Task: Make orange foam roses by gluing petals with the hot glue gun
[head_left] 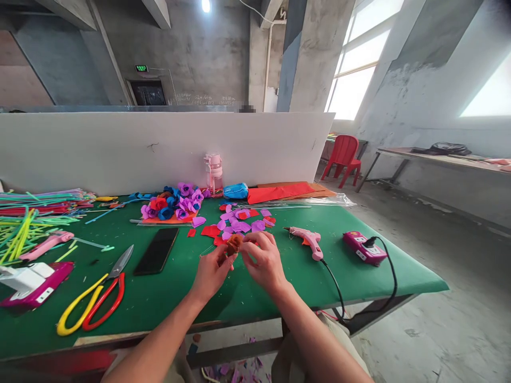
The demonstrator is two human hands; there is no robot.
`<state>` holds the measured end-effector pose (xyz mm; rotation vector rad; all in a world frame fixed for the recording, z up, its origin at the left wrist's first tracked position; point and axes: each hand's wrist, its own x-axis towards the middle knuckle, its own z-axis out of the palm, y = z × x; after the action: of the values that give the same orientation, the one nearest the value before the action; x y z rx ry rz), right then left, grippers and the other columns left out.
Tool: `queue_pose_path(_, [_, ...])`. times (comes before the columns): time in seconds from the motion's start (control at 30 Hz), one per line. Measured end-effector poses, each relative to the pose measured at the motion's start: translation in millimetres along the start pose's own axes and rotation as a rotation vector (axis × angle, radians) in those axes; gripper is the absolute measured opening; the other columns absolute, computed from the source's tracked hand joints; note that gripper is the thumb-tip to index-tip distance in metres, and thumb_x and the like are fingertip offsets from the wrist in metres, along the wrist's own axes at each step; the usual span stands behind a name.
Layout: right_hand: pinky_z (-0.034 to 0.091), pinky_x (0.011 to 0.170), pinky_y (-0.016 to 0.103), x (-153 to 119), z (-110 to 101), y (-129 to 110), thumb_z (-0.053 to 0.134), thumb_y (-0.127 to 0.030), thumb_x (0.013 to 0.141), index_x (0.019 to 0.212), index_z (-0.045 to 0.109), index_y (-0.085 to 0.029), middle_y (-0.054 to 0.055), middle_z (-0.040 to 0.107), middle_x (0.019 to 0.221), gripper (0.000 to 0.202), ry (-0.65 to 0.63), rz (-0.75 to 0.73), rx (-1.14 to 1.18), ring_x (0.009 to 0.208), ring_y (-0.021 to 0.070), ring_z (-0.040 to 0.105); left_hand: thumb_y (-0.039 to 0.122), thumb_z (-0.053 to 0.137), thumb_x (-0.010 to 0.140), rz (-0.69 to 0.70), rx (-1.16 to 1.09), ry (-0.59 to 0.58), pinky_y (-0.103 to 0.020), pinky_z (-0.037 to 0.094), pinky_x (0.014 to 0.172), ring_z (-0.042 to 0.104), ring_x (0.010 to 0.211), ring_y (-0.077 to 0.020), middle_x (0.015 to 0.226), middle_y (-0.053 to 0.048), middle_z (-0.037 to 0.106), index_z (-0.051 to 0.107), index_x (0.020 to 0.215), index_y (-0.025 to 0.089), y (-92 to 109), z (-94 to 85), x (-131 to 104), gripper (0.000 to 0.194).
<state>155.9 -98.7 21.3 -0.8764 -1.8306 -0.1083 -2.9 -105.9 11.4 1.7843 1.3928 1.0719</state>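
Note:
Between my two hands, over the front of the green table (255, 287), is a small brown-orange paper flower (234, 243). My left hand (213, 270) is closed round its lower part. The bent fingers of my right hand (264, 259) touch its right side; whether they grip a petal is hidden. Loose purple and red paper petals (239, 226) lie just beyond my hands. To the right rests a pink glue gun (307, 239) with a black cord. A black phone (156, 251) and scissors (104, 298) with yellow and red handles lie to the left.
Finished purple, red and blue paper flowers (175, 202) are heaped at the back, near a pink bottle (214, 173). Coloured stems (35, 213) are piled at left. A pink power strip (363, 248) sits at right, another (40, 287) at left. A white board (159, 149) borders the back.

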Motion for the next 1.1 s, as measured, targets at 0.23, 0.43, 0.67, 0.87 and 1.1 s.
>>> queue_pose_path(0.23, [0.047,0.066,0.027,3,1,-2,0.054,-0.026,0.081,0.083,0.057,-0.019,0.002,0.062,0.078,0.008,0.049,0.497,0.556,0.07,0.0145,0.057,0.037,0.052,0.083,0.032,-0.071,0.13,-0.022,0.044,0.059,0.06,0.058,-0.0145,0.063,0.001,0.064,0.063,0.089,0.022,-5,-5.8,2,0.02])
queue_pose_path(0.43, [0.042,0.059,0.023,2,1,-9,0.06,-0.036,0.078,0.075,0.065,-0.017,0.001,0.062,0.071,0.02,-0.153,0.763,0.878,0.065,0.0126,0.055,0.03,0.057,0.079,0.134,-0.052,0.236,-0.023,0.045,0.069,0.06,0.071,-0.0148,0.08,-0.001,0.069,0.066,0.09,0.021,-11,-5.5,3,0.016])
queue_pose_path(0.67, [0.04,0.059,0.024,-3,8,-14,0.069,-0.039,0.071,0.072,0.064,-0.018,0.0,0.061,0.07,0.022,-0.218,0.81,0.935,0.065,0.0124,0.054,0.032,0.06,0.079,0.193,-0.05,0.28,-0.02,0.044,0.063,0.057,0.065,-0.012,0.072,0.002,0.066,0.066,0.083,0.019,-11,-5.5,4,0.014])
queue_pose_path(0.87, [0.038,0.062,0.024,1,0,-8,0.072,-0.04,0.069,0.071,0.063,-0.018,-0.001,0.06,0.069,0.023,-0.268,0.855,1.061,0.065,0.0112,0.051,0.03,0.06,0.08,0.276,-0.029,0.279,-0.018,0.044,0.059,0.058,0.061,-0.0105,0.068,0.002,0.067,0.067,0.084,0.018,-12,-5.8,4,0.014])
queue_pose_path(1.1, [0.043,0.072,0.028,8,-19,0,0.066,-0.038,0.077,0.078,0.066,-0.02,0.002,0.064,0.078,0.018,-0.216,0.643,0.841,0.076,0.0155,0.057,0.017,0.057,0.082,0.411,0.043,0.187,-0.025,0.051,0.079,0.067,0.089,-0.0161,0.099,-0.002,0.073,0.068,0.098,0.022,-13,-7.2,1,0.02])
